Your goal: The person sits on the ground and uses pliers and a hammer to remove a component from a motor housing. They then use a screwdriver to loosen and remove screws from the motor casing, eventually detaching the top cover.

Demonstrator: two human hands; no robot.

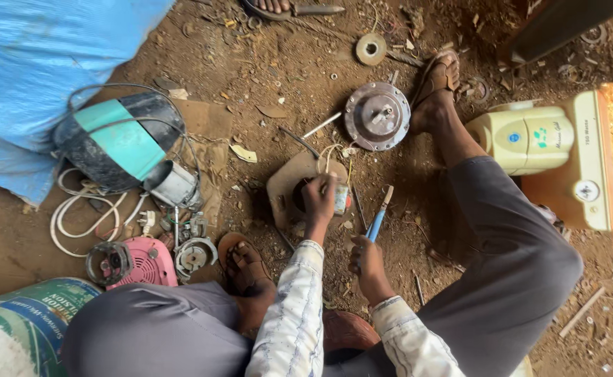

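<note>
My left hand (318, 199) reaches down onto a motor part (289, 192) lying on the dirt, fingers pinching its wires beside a small cylindrical capacitor (341, 199). Just to the right and nearer me, my right hand (365, 265) grips a blue-handled screwdriver (378, 218), tip pointing up toward the part. A round brownish motor cover (377, 116) with a short shaft lies beyond, close to my right sandalled foot (435, 87).
A cream mixer base (543, 139) stands at right. At left lie a black and teal appliance (121, 139), white cable (83, 209), a pink housing (149, 264) and small parts. A blue tarp (34, 63) covers the upper left. A paint bucket (27, 314) sits at the lower left.
</note>
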